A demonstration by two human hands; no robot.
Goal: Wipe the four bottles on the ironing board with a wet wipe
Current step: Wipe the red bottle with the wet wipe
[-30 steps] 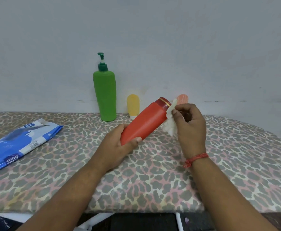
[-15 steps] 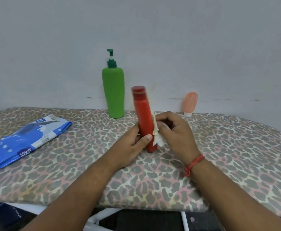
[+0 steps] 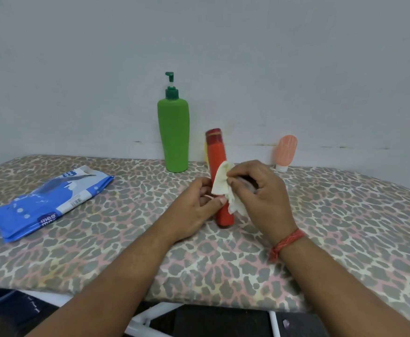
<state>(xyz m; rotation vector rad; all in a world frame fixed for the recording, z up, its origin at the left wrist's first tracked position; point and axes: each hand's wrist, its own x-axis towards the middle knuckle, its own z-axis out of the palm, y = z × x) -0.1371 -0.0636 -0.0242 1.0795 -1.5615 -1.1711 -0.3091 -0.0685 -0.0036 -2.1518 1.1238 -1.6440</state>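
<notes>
A red bottle (image 3: 217, 154) stands upright on the leopard-print ironing board (image 3: 320, 227). My left hand (image 3: 194, 207) grips its lower part. My right hand (image 3: 260, 198) pinches a white wet wipe (image 3: 223, 186) against the bottle's right side. Behind, at the wall, stands a tall green pump bottle (image 3: 173, 132). A small yellow bottle (image 3: 206, 152) shows only as a sliver behind the red one. A small pink bottle (image 3: 285, 152) stands cap-down to the right.
A blue pack of wet wipes (image 3: 45, 203) lies on the board's left part. The grey wall runs close behind the bottles. The board's near edge and white frame (image 3: 150, 317) are below my forearms.
The red bottle went from tilted in the air to upright on the board. The wipe has slid from near its cap to its middle and lower side.
</notes>
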